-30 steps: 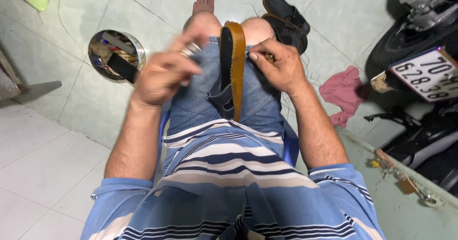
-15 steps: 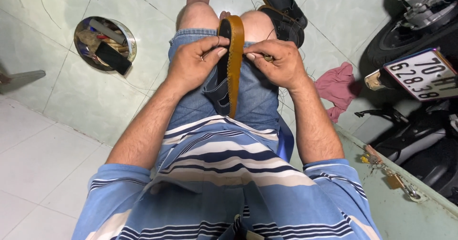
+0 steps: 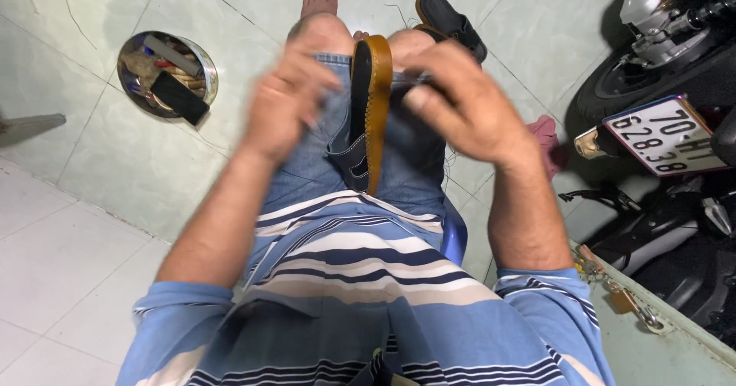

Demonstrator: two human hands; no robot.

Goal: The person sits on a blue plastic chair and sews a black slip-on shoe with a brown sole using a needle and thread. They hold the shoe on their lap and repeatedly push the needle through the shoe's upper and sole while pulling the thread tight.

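Tiled floor (image 3: 115,194): one tool bowl (image 3: 167,75). One sandal (image 3: 369,110) between knees; left hand (image 3: 287,106), right hand (image 3: 460,102) blurred, grip unclear.

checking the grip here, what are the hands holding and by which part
A tan leather sandal with a black sole stands on edge between the knees. The left hand and right hand flank its upper end; both are blurred, so the exact hold cannot be told.

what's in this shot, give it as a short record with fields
held item: tan and black sandal, on edge between the knees
left hand: blurred, at the sandal's left side
right hand: blurred, at its right side
lap: denim shorts
floor left: round metal tin of tools
floor ahead: black sandal
right: parked motorbike, pink rag
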